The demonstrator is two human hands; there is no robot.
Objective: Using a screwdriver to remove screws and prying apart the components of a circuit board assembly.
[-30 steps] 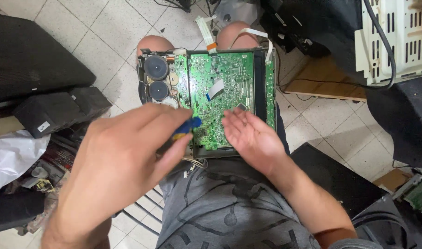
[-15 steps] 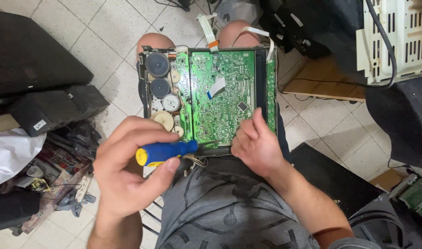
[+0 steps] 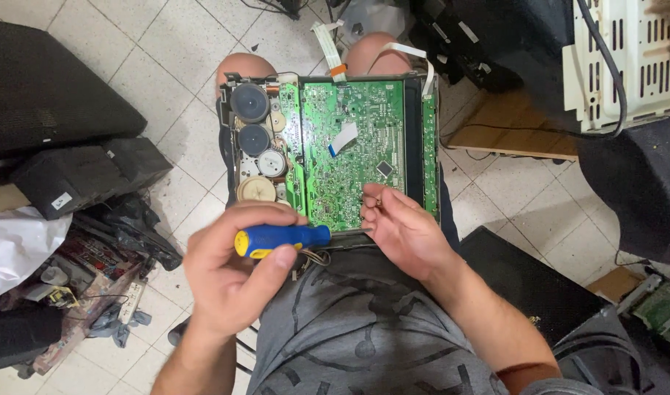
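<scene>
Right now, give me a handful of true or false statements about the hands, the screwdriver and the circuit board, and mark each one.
1. The left hand holds a blue and yellow screwdriver. True.
2. The screwdriver stands upright. False: it lies roughly level, tip toward the right hand.
3. The green circuit board rests on the person's lap. True.
4. The right hand grips a hammer. False: no hammer is in view; its fingers sit at the board's near edge.
5. A white ribbon cable lies on the board. True.
</scene>
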